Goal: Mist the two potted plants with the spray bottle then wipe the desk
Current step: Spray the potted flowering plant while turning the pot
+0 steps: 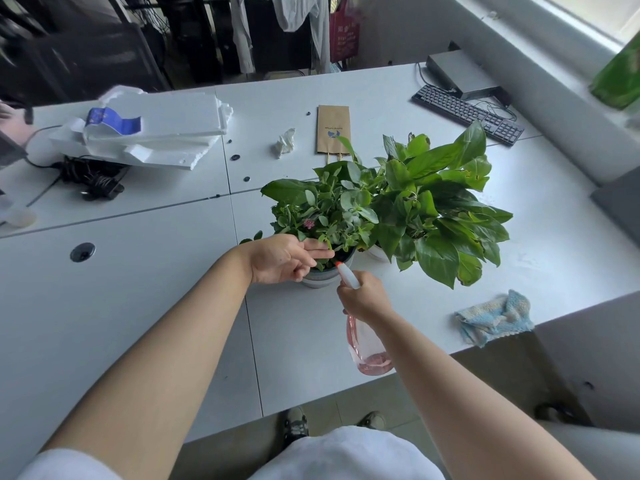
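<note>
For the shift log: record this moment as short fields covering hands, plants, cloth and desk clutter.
left hand: fingers on leaves at the rim of the small flowering plant
right hand: grips the pink spray bottle, nozzle aimed at that plant
second plant: large-leaf plant, to the right, leaves touching the first
cloth: blue cloth crumpled near the desk edge, untouched
clutter: paper bag, crumpled tissue, keyboard

Single head-worn view, looking forward and steeply down, close over the desk (138, 306), wide-angle
</note>
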A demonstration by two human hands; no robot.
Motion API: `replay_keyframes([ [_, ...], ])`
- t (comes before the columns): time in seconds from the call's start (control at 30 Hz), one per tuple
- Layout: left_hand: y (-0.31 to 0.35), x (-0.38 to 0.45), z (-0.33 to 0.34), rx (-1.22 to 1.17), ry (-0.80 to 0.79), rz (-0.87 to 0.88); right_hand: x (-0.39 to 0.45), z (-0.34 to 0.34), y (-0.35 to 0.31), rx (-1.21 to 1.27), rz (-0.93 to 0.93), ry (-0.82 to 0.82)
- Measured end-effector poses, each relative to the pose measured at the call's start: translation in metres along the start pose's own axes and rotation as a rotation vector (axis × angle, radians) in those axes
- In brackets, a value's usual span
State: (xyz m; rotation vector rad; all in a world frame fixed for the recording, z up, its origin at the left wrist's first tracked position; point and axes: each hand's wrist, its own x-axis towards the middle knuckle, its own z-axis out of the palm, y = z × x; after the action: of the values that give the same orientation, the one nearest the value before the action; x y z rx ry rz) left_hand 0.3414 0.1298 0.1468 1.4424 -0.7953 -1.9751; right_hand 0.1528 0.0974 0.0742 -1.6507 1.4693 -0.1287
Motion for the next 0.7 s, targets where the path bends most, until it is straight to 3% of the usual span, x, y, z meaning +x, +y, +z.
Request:
replay_keyframes([
  [0.7, -0.0061, 0.0015, -0.0007, 0.033, 0.010, 0.026, -0.0017, 0.0036, 0.0018, -0.044, -0.044, 0.000],
])
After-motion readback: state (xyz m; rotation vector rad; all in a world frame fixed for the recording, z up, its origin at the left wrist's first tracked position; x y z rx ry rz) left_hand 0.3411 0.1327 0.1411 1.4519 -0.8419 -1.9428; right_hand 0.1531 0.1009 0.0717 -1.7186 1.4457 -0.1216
